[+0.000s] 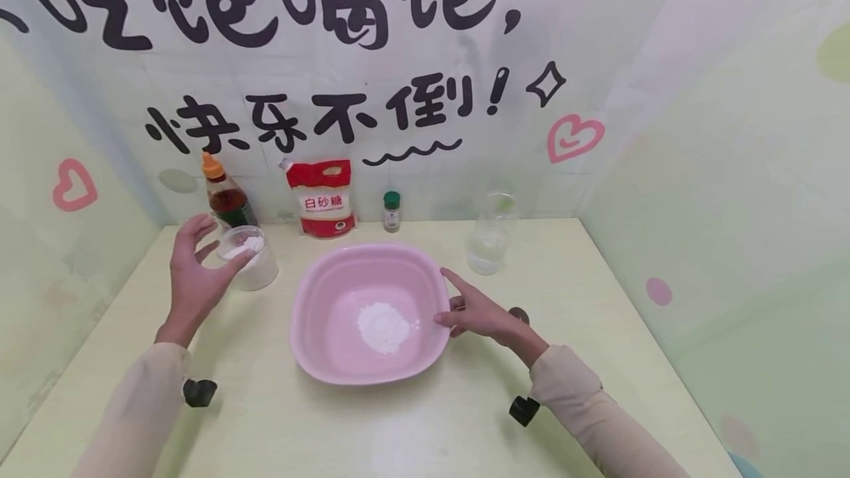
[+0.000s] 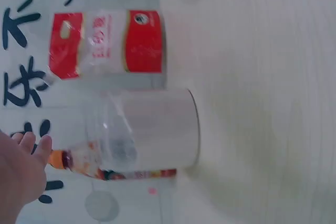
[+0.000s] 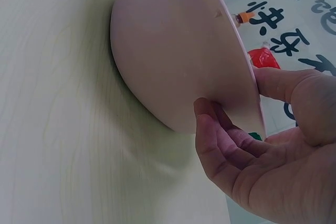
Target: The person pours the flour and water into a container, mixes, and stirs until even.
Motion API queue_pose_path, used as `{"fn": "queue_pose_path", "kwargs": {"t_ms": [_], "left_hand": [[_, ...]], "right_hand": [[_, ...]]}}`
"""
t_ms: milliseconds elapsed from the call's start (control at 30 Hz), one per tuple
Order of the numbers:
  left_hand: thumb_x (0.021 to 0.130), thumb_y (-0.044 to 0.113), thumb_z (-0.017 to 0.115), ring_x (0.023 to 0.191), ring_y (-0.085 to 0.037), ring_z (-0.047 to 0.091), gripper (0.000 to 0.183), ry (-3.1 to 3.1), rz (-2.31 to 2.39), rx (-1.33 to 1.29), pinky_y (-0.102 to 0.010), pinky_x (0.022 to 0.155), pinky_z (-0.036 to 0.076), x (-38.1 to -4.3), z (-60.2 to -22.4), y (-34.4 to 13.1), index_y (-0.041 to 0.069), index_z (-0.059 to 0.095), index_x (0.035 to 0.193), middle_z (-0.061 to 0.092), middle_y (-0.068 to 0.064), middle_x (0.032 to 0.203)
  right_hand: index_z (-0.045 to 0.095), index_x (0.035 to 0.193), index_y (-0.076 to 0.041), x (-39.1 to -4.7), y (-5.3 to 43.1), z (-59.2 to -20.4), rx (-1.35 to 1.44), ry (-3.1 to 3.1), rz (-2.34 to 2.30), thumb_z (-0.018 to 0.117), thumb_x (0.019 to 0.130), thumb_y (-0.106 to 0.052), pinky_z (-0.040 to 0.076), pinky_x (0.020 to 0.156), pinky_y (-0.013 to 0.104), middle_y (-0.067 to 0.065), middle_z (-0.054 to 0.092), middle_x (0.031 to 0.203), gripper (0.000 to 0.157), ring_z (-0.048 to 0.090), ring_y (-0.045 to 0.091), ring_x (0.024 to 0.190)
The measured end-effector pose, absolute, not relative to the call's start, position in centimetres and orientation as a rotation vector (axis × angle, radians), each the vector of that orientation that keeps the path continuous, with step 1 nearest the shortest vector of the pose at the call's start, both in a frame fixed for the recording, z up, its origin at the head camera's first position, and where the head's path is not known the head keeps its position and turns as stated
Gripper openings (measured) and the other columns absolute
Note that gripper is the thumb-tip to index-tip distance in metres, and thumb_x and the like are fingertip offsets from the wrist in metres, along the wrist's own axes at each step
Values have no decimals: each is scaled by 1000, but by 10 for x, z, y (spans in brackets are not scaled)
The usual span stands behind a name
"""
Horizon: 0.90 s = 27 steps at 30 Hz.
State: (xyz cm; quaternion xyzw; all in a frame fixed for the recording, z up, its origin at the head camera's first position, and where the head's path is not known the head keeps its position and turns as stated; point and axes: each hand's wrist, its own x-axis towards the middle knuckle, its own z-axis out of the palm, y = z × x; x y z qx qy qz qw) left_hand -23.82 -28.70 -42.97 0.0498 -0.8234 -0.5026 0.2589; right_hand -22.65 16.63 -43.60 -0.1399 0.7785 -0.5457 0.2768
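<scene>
Two sets of fingers, two different states. Left hand (image 1: 197, 279): fingers spread in a wide C, closed on nothing, at the translucent cylindrical plastic tub (image 1: 257, 273) of white powder. Head view has the thumb overlapping the tub's rim; left wrist view has the other fingers off its wall. We can't confirm thumb contact. Right hand (image 1: 479, 310): fingers bent and gripping the right rim of the pink rounded-square plastic basin (image 1: 319, 373), some curled against its outer wall.

Risks, our read: left fingers catching the tub's rim off-centre could tip it and dump powder. A sharp tug from the right hand could skid or tilt the basin and shift the loose white heap (image 1: 384, 328) on its floor.

Further out: basin sits mid-tabletop (image 1: 372, 434), tub to its left and farther back. Orange-capped bottle with dark red contents (image 1: 229, 201) is close behind the tub; a hard shove on the tub could topple it. Along the back we've got the red-and-white plastic pouch (image 1: 321, 201) and small green-capped jar (image 1: 392, 216). Clear vessel of clear liquid (image 1: 488, 246) stands beyond the right hand; a careless reach could spill it.
</scene>
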Motion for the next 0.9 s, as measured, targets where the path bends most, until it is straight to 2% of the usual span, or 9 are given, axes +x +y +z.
{"fn": "queue_pose_path", "kwargs": {"t_ms": [100, 167, 233, 300, 400, 467, 600, 900], "left_hand": [[83, 7, 80, 130, -13, 51, 85, -2258, -1414, -27, -12, 98, 47, -224, -416, -270, 21, 34, 153, 47, -6, 143], [86, 9, 77, 126, -10, 52, 84, -2343, -1472, -121, -8, 93, 48, -216, -410, -263, 21, 30, 155, 45, -12, 145], [89, 13, 75, 125, -13, 53, 84, -2444, -1531, -205, -8, 87, 50, -210, -408, -259, 21, 26, 156, 43, -16, 147], [91, 18, 74, 128, -23, 53, 84, -2551, -1577, -273, -10, 86, 51, -206, -410, -257, 19, 24, 157, 42, -20, 149], [92, 23, 73, 133, -42, 49, 85, -2679, -1629, -336, -21, 89, 56, -204, -417, -255, 18, 20, 158, 41, -21, 152], [92, 23, 73, 135, -47, 47, 85, -2729, -1672, -382, -30, 92, 57, -203, -423, -254, 17, 19, 159, 40, -23, 152], [91, 19, 73, 136, -51, 44, 86, -2805, -1770, -472, -41, 96, 56, -204, -439, -250, 17, 20, 158, 38, -24, 154], [87, 20, 77, 137, -49, 42, 84, -2889, -1816, -487, -45, 97, 56, -206, -464, -246, 18, 28, 156, 34, -17, 158]], "right_hand": [[7, 162, -20, -227, 167, -436, -371, 2091, -1477, 70, 93, -17, 58, 85, 56, 28, 67, 123, 94, 73, 22, 91], [7, 162, -20, -227, 166, -437, -366, 2089, -1478, 70, 93, -17, 58, 85, 56, 29, 66, 124, 94, 73, 23, 92], [7, 162, -21, -228, 166, -437, -365, 2088, -1473, 70, 93, -18, 58, 85, 55, 28, 66, 124, 93, 73, 22, 92], [7, 162, -21, -228, 166, -438, -362, 2088, -1468, 70, 93, -18, 58, 85, 55, 28, 66, 124, 93, 73, 22, 92], [7, 162, -21, -229, 166, -439, -360, 2090, -1466, 70, 93, -17, 58, 85, 55, 28, 66, 124, 93, 73, 22, 92], [7, 162, -21, -229, 167, -439, -359, 2090, -1467, 70, 93, -18, 58, 85, 55, 28, 66, 124, 93, 73, 22, 92], [7, 162, -22, -229, 167, -438, -357, 2087, -1465, 70, 93, -18, 58, 85, 54, 28, 66, 125, 94, 73, 23, 92], [6, 162, -20, -229, 168, -438, -370, 2085, -1470, 69, 94, -18, 58, 84, 54, 28, 67, 122, 93, 73, 22, 91]]}}
